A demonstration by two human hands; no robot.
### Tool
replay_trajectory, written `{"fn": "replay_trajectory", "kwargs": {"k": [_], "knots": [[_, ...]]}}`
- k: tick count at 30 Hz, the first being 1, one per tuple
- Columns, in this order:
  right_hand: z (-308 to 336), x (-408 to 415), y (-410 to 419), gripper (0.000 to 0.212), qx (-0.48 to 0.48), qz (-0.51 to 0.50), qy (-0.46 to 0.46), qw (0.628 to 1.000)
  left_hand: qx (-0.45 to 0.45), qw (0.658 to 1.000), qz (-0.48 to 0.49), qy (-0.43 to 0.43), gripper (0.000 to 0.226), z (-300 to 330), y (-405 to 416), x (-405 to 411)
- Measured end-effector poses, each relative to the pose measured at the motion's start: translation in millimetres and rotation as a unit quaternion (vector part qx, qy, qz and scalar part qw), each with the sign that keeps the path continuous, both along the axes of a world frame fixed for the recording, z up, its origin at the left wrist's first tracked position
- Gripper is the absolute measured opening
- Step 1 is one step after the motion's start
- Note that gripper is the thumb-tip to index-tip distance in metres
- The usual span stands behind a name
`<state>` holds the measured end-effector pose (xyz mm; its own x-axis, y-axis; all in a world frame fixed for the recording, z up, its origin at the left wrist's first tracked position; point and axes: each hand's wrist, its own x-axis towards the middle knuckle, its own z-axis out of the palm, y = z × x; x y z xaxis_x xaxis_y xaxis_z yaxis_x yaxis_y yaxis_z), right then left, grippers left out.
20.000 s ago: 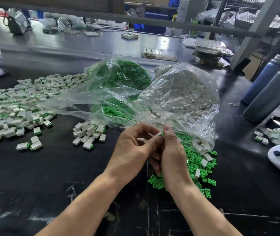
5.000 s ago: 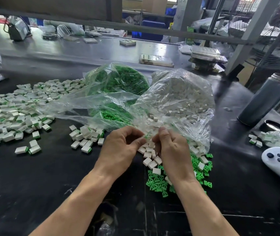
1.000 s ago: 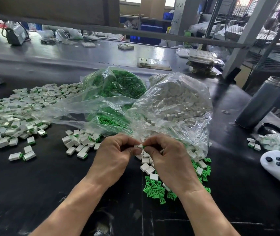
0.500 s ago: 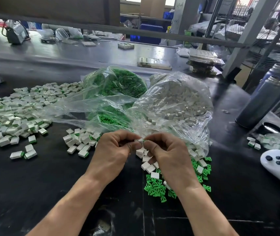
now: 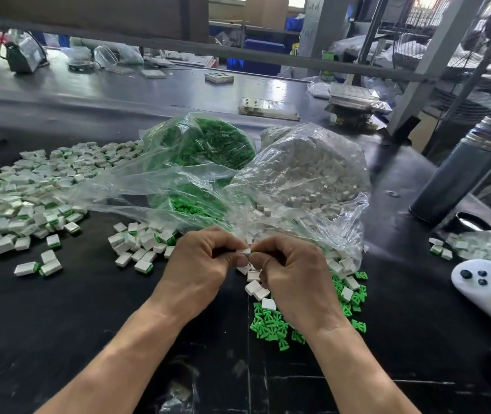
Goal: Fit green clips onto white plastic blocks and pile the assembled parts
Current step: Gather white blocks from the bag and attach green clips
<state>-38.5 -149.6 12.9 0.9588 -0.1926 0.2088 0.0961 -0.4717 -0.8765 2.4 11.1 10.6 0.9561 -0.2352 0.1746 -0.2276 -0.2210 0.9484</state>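
Note:
My left hand (image 5: 201,265) and my right hand (image 5: 293,277) meet at the table's middle and pinch one small white block (image 5: 244,251) between their fingertips. Whether a clip sits in it I cannot tell. Loose white blocks (image 5: 256,286) and green clips (image 5: 269,322) lie under and right of my right hand. A small pile of assembled parts (image 5: 141,245) lies left of my left hand. A large spread of assembled parts (image 5: 20,192) covers the far left. Behind my hands stand a clear bag of green clips (image 5: 205,147) and a clear bag of white blocks (image 5: 306,177).
Two metal flasks (image 5: 459,177) stand at the right, with a dark lid (image 5: 468,224) beside them. A white controller (image 5: 489,289) and a small bag of parts (image 5: 489,245) lie at the right edge. Boxes and clutter sit on the far table (image 5: 148,91).
My hands have stayed together over the loose parts, pinching the block, and shifted only slightly. The view has tilted a little.

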Motion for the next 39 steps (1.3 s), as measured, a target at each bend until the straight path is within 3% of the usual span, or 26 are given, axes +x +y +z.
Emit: {"fn": "replay_trajectory", "kwargs": {"k": [7, 11, 14, 16, 19, 22, 27, 33, 36, 39], "knots": [[-2.9, -1.0, 3.7, 0.028, 0.111, -0.010, -0.010, 0.994, -0.043, 0.999, 0.003, 0.006, 0.018, -1.4, 0.0, 1.5], [-4.8, 1.1, 2.7, 0.035, 0.094, -0.019, -0.015, 0.995, -0.015, 1.000, -0.006, -0.004, 0.018, -5.4, -0.3, 3.1], [-5.9, 0.7, 1.0, 0.029, 0.105, -0.007, -0.014, 0.994, -0.021, 1.000, -0.008, -0.018, 0.019, -8.9, -0.6, 4.5], [-3.2, -0.5, 1.9, 0.021, 0.187, 0.003, 0.004, 0.982, -0.058, 0.998, -0.003, -0.012, 0.019, -9.5, -1.3, 6.2], [-0.8, 0.1, 7.2, 0.063, 0.285, 0.023, 0.058, 0.956, -0.105, 0.994, -0.009, 0.001, 0.012, -9.2, -5.4, 5.9], [-2.9, 0.8, 17.4, 0.076, 0.291, 0.039, 0.083, 0.952, -0.150, 0.987, -0.056, 0.024, 0.009, -10.5, -13.1, 0.4], [-5.8, 2.7, 28.0, 0.070, 0.333, -0.026, 0.073, 0.940, -0.212, 0.970, -0.103, 0.062, 0.010, -13.9, -20.0, -4.9], [-12.0, 7.9, 31.2, 0.061, 0.319, -0.067, 0.065, 0.943, -0.182, 0.978, -0.082, 0.053, 0.009, -15.0, -24.9, -5.4], [-16.2, 11.5, 32.8, 0.046, 0.296, -0.089, 0.055, 0.950, -0.160, 0.984, -0.062, 0.041, 0.009, -15.9, -27.3, -5.3], [-16.2, 12.3, 32.2, 0.049, 0.306, -0.093, 0.050, 0.946, -0.161, 0.984, -0.065, 0.041, 0.007, -14.2, -27.2, -6.9]]}}
